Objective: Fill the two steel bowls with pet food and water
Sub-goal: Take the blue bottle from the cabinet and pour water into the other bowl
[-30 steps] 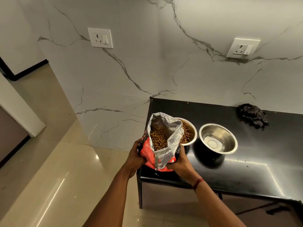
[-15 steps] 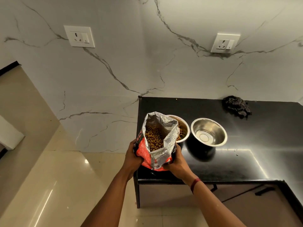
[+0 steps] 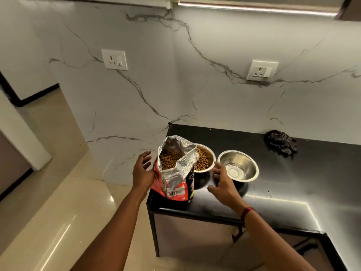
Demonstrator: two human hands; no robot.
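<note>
Kibble fills the open bag (image 3: 175,173) and left bowl (image 3: 204,158); right bowl (image 3: 238,166) empty; both hands spread, holding nothing.

Crumpled dark cloth (image 3: 281,143), perhaps checked, on counter (image 3: 293,182)

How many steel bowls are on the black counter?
2. One bowl holds pet food and sits partly behind the open food bag. The other bowl is to its right, with no food in it. Nothing suggests a hidden third.
</note>
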